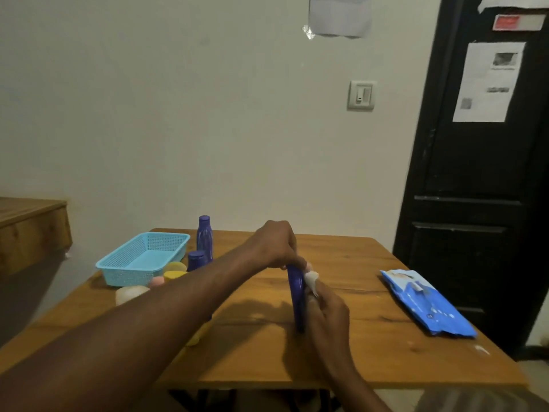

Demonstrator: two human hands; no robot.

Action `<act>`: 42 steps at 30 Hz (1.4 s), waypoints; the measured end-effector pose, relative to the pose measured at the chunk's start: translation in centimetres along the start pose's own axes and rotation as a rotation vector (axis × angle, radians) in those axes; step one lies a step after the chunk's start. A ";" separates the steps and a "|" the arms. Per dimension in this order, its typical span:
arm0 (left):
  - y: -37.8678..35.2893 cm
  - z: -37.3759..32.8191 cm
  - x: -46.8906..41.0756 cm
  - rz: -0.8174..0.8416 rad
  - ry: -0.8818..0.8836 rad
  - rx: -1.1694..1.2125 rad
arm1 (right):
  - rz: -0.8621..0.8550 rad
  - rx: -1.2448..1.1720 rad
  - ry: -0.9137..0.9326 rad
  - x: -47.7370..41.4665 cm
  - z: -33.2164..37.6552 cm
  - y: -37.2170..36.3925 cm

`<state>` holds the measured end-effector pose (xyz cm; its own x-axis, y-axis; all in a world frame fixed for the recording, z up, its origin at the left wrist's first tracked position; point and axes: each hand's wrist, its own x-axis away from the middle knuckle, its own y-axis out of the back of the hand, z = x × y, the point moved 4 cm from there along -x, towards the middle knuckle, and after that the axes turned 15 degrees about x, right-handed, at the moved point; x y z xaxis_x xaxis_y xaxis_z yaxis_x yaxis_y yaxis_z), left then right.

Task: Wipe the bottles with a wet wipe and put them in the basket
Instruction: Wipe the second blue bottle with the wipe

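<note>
Left hand: my left hand (276, 248) is clamped over the top of a purple bottle (297, 301), fingers curled round its upper end.
Bottle: it stands upright on the table (371, 337), straight below the left hand and between both hands. I can read no label on it.
Right hand: my right hand (328, 313) pinches a white wet wipe (312, 277) against the bottle's right side, just under the left hand.
Basket: the light blue basket (142, 257) sits well to the left of the left hand.
Other bottles: a tall bottle (204, 236) and a shorter bottle (196, 260), both purple, stand left of the left hand, just beside the basket.
Wipes pack: the blue wipes pack (427, 304) lies flat well right of the right hand. Its print is too blurred to read.
Door: the sheets (487, 81) on the dark door (475, 188) are blurred and unreadable.
Hard to tell: yellow lids (175, 272) and a whitish lump (130, 294) are partly hidden by my left forearm.
</note>
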<state>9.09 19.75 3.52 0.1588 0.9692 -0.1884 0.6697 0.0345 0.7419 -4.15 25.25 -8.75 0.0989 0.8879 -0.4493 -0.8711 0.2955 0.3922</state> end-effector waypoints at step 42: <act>-2.9 -2.4 1.4 -0.149 -0.025 -0.059 | 0.262 0.099 -0.203 0.2 -2.2 -3.2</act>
<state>5.59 21.64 2.63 0.0794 0.9461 -0.3140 0.6431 0.1920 0.7413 -2.42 23.73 -11.90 -0.0198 0.9872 -0.1581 -0.8299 0.0720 0.5533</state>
